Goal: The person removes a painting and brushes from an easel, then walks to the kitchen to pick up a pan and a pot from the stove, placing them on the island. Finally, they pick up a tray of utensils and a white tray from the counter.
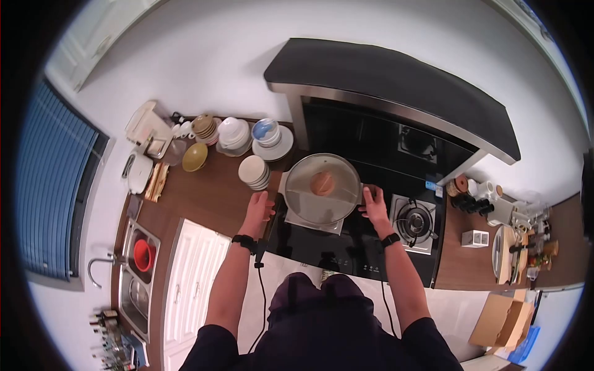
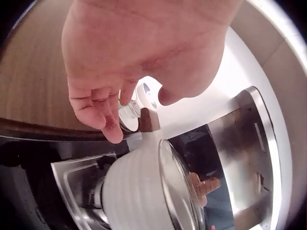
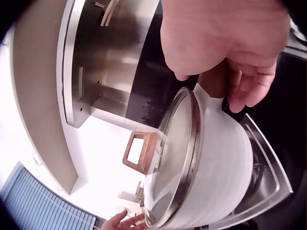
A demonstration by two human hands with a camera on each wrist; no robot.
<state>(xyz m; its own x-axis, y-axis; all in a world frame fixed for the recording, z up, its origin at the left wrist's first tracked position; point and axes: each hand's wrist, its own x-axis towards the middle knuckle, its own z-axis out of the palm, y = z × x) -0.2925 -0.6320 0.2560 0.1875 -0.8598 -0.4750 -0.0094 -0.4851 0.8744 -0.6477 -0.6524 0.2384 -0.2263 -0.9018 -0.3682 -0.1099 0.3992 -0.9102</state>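
A white pot (image 3: pixel 223 158) with a glass lid (image 1: pixel 312 201) sits on the left burner of the black gas stove (image 1: pixel 309 247). On top of the lid stands a wooden knob (image 1: pixel 322 183). My right hand (image 1: pixel 375 209) grips the pot's wooden side handle (image 3: pixel 212 81), thumb on one side and fingers on the other. To the left of the pot, my left hand (image 1: pixel 257 213) is held over the counter edge with fingers loosely bent and nothing in them. The opposite wooden side handle (image 2: pixel 149 120) shows beyond its fingertips, apart from them.
Left of the stove, stacked bowls (image 1: pixel 253 170), plates (image 1: pixel 275 147) and a yellow bowl (image 1: pixel 195 157) line the wooden counter (image 1: pixel 207 201). A second burner (image 1: pixel 414 222) lies to the right. The range hood (image 1: pixel 396 80) overhangs the back. A sink with a red basin (image 1: pixel 144 255) is far left.
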